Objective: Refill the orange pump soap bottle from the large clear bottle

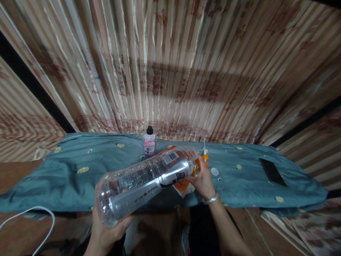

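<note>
A large clear plastic bottle with a printed silver label lies tilted across the view, its neck end up to the right. My left hand is wrapped round its base from below. At the neck end my right hand, with a bracelet on the wrist, is closed. Something see-through and amber shows between its fingers; I cannot make out its kind. Under the bottle, beside my right hand, is an orange piece with a ragged pale edge, partly hidden. Behind that hand lies a white-and-orange pump top with a thin tube.
On the teal patterned cloth stands a small black-capped bottle with a pink label. A white disc lies right of my right hand, and a dark phone farther right. Striped curtains hang behind. A white cable loops at lower left.
</note>
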`<state>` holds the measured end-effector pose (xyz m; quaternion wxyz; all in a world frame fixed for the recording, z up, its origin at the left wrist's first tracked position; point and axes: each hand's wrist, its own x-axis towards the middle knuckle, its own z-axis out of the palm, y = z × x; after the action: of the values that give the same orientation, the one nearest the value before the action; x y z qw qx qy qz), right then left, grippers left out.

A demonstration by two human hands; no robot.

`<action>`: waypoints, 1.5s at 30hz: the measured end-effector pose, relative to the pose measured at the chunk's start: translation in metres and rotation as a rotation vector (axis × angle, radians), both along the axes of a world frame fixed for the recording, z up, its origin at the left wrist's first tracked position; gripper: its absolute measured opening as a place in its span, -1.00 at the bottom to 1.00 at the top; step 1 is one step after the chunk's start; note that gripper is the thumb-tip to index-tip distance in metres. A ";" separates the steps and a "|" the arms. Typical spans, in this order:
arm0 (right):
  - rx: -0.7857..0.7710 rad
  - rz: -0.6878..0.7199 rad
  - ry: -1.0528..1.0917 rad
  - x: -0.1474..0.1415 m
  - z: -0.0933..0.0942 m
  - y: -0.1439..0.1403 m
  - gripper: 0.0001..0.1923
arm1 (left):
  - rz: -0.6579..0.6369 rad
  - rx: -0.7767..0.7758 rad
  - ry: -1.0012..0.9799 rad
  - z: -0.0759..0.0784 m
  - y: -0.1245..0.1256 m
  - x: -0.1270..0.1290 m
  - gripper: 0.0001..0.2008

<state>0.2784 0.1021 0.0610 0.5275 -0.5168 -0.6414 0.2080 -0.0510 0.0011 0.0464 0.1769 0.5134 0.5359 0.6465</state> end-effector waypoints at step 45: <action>-0.026 0.007 -0.003 0.006 -0.002 -0.001 -0.17 | -0.109 -0.072 0.011 0.018 -0.002 0.006 0.02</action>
<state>0.2840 0.1012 0.0589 0.5191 -0.5217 -0.6413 0.2170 -0.0455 -0.0006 0.0646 0.2272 0.5388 0.5309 0.6133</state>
